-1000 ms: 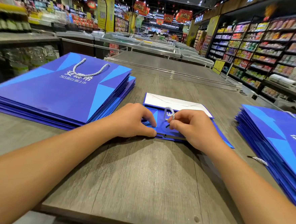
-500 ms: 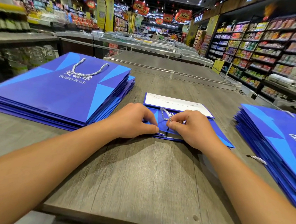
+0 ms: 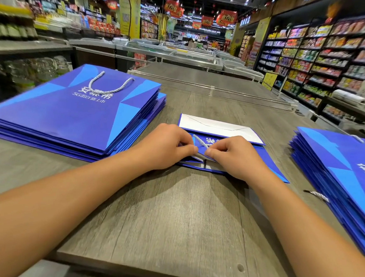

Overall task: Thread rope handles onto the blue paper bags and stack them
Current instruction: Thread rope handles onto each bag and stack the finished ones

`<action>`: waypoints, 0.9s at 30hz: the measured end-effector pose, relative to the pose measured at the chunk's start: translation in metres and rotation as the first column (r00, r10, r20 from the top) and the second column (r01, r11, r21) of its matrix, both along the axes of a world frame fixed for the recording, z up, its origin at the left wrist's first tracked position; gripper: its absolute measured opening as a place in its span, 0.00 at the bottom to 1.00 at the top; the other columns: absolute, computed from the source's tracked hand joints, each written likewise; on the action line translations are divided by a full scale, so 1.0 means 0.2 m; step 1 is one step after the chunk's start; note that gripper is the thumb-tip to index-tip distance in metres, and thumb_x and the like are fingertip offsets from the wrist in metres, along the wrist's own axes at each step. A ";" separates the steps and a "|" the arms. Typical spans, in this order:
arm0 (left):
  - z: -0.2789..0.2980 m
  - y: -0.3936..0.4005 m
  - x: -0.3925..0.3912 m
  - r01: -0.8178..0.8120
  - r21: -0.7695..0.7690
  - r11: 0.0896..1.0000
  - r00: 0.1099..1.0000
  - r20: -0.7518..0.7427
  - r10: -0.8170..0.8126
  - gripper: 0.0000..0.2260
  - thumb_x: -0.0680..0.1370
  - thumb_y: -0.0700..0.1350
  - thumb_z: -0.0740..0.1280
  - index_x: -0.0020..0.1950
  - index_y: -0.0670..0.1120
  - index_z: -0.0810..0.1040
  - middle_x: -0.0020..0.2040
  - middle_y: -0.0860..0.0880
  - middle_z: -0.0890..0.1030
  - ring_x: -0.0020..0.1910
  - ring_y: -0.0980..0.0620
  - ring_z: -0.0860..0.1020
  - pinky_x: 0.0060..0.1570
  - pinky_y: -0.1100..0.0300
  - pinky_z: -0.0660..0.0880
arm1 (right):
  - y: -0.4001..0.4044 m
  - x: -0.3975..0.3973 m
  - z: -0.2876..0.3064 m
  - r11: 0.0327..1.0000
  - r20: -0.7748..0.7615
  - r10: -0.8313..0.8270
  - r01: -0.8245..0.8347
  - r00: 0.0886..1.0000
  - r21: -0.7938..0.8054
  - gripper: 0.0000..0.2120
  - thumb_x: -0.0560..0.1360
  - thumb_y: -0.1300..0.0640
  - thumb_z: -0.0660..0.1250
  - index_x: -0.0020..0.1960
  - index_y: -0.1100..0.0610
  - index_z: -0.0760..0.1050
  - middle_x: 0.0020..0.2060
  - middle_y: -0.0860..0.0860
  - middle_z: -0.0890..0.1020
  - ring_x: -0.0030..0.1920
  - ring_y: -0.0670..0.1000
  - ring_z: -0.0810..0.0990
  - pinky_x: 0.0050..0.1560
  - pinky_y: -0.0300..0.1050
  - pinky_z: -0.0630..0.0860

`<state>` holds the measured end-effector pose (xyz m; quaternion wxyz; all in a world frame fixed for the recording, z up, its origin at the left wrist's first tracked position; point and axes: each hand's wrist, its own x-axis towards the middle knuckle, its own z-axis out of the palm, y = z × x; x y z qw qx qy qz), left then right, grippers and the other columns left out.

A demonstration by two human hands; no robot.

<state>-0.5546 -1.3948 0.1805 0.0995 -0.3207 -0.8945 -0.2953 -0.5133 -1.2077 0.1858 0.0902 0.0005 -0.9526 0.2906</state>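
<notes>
Two bare forearms enter from the lower edge of the head view. No sleeve, watch or glove covers either. The left hand (image 3: 168,147) and right hand (image 3: 235,157) carry no rings, as far as the view resolves.

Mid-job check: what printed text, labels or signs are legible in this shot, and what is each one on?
"安慕希" over "5G蛋白 新上市": white print on the top blue paper bag of the left stack, under its white rope handle; small line partly guessed.
Flat blue paper bag between the hands: white characters, mostly covered, unreadable.
Right stack of blue paper bags: print cut off by the frame edge.
Red hanging banners, yellow pillar sign, shelf tags: too blurred.
</notes>
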 end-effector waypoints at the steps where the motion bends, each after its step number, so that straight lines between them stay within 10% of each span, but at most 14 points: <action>1: 0.00 0.00 0.00 -0.004 0.009 1.000 1.000 0.005 0.004 0.11 0.78 0.52 0.68 0.41 0.47 0.84 0.34 0.50 0.81 0.35 0.53 0.75 0.35 0.65 0.67 | 0.00 0.00 0.01 1.000 -0.001 0.025 -0.025 1.000 0.006 0.10 0.77 0.50 0.67 0.41 0.53 0.84 0.33 0.51 0.81 0.37 0.52 0.74 0.41 0.45 0.72; 8: 0.00 0.00 -0.02 -0.047 0.053 0.997 0.999 0.031 0.045 0.10 0.78 0.51 0.68 0.37 0.52 0.81 0.29 0.50 0.76 0.29 0.56 0.69 0.29 0.64 0.61 | 0.04 0.06 0.05 0.968 0.086 0.224 -0.232 0.971 0.091 0.08 0.78 0.52 0.68 0.47 0.37 0.79 0.40 0.43 0.79 0.39 0.44 0.74 0.43 0.41 0.70; 12: 0.00 0.00 -0.01 -0.058 0.154 0.986 0.998 0.024 0.055 0.02 0.76 0.47 0.70 0.44 0.54 0.83 0.40 0.53 0.80 0.34 0.63 0.75 0.38 0.68 0.68 | 0.02 0.04 0.03 0.975 0.023 0.165 -0.167 0.986 0.150 0.12 0.81 0.57 0.62 0.60 0.51 0.81 0.50 0.47 0.80 0.51 0.48 0.76 0.49 0.42 0.68; 27: -0.04 0.06 0.03 -0.181 0.099 0.978 0.969 -0.150 0.195 0.08 0.72 0.52 0.73 0.38 0.48 0.83 0.51 0.55 0.75 0.54 0.53 0.70 0.53 0.61 0.66 | -0.09 0.00 0.01 0.998 -0.077 0.023 -0.018 0.997 0.060 0.20 0.80 0.57 0.61 0.29 0.54 0.65 0.26 0.48 0.68 0.35 0.52 0.68 0.36 0.48 0.63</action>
